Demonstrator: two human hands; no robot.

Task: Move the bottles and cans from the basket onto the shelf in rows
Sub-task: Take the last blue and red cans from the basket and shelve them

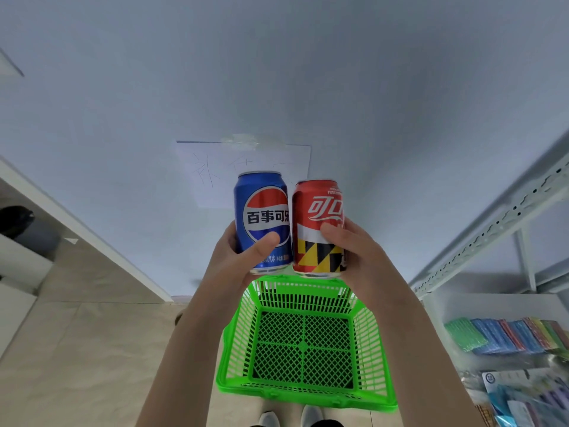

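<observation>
My left hand (237, 257) grips a blue Pepsi can (262, 217) upright, thumb across its front. Beside it, my right hand (354, 251) grips a red Coca-Cola can (318, 224) with a yellow and black pattern at its base. The two cans are held side by side, almost touching, in front of a pale wall. Below them on the floor stands a green plastic basket (234, 359); nothing shows inside it. A white metal shelf (492, 223) runs along the right edge of the view.
Colourful packets (505, 334) lie on a lower shelf level at the right. A sheet of paper (209, 174) is taped to the wall behind the cans. A white unit with a dark object (18, 220) stands at the left. My shoes (289, 419) are just behind the basket.
</observation>
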